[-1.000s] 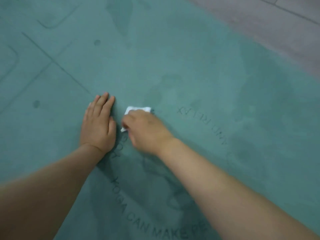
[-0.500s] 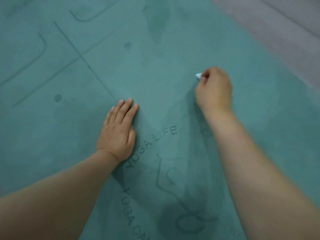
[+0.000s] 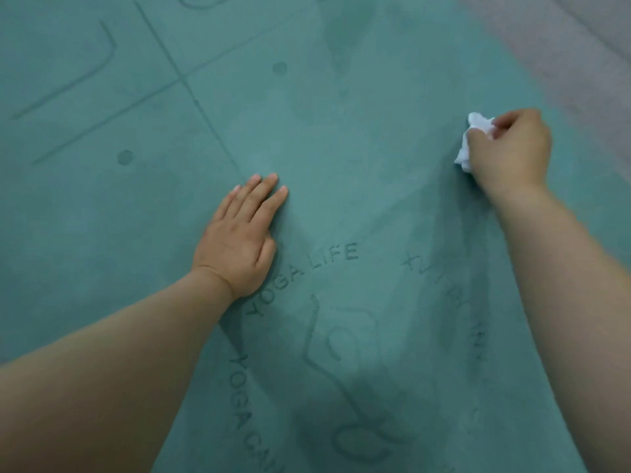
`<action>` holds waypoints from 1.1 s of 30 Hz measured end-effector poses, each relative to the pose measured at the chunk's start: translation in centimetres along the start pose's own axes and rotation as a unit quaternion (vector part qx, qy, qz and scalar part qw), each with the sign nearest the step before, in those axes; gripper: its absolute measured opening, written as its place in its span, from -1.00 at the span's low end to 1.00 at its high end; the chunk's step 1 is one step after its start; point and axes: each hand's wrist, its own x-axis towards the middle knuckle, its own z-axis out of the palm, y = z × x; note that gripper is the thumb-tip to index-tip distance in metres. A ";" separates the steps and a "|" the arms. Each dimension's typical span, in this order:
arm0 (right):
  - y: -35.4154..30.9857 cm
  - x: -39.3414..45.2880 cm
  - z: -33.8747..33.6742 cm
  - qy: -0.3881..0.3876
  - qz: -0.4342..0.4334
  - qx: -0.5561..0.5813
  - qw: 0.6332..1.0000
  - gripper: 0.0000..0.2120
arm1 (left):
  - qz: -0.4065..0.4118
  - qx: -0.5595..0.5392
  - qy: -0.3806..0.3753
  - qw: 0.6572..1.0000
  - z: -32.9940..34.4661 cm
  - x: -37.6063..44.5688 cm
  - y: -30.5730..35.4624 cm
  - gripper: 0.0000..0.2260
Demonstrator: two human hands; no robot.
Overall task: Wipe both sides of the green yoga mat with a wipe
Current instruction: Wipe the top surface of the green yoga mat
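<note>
Wipe [image 3: 473,139] and right hand [image 3: 508,151] now sit far out toward the right edge of the green yoga mat [image 3: 341,131], close to the strip of grey floor [image 3: 563,39] at the upper right; a second ago you had that hand bunched right beside your left one near the printed lettering, and half a second ago it was only partway across. Your right fingers are curled round the crumpled white wipe, which pokes out on the thumb side and is pressed down onto the mat surface. More of the wipe shows now than half a second ago, when only a small white tip peeked past your knuckles. Your left hand [image 3: 239,240] lies flat on the mat, palm down, fingers straight and close together, holding nothing; it keeps the same spot on the mat as before, just above the words "YOGA LIFE" [image 3: 304,278]. Your two hands are now well apart, with bare mat and a faint darker swept patch between them. The mat lies spread flat and fills nearly the whole view, its printed lines, dots and curved lettering facing up. Both forearms reach in from the bottom corners.
</note>
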 end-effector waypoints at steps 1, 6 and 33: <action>0.1 0.4 0.3 0.000 0.033 -0.016 0.999 -0.70 | 0.000 0.000 -0.002 1.000 0.0 0.0 0.0 -0.39; -6.3 -11.0 4.4 -0.137 -0.252 0.048 0.957 -0.88 | 0.005 0.003 0.000 1.000 0.0 0.0 0.1 -0.39; -3.3 -17.1 0.7 -0.232 -0.453 0.009 0.861 -0.85 | 0.027 -0.007 0.012 1.000 0.5 0.0 -0.4 -0.39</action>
